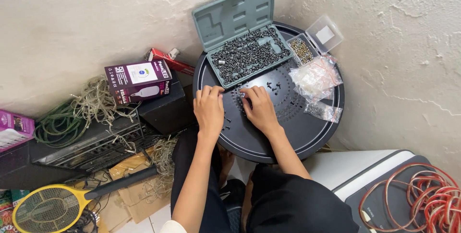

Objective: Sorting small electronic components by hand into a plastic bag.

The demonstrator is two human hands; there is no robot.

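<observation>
I see both hands resting palm-down on the round black plastic tray [307, 137]. The left hand [208, 110] lies flat with fingers spread and loosely curled; I cannot tell whether it pinches anything. The right hand [260, 108] curls its fingertips downward onto the tray surface, possibly on one small dark screw, though the contact is hidden. The loose dark metal screws [272, 87] lie just beyond the right fingertips, slightly to their right, scattered with no common long axis; the right hand is nearer them. Farther ahead of both hands sits the open grey-green plastic case [234, 17], its tray heaped with dark screws. Clear plastic bags [317, 77] lie to the right of the right hand.
</observation>
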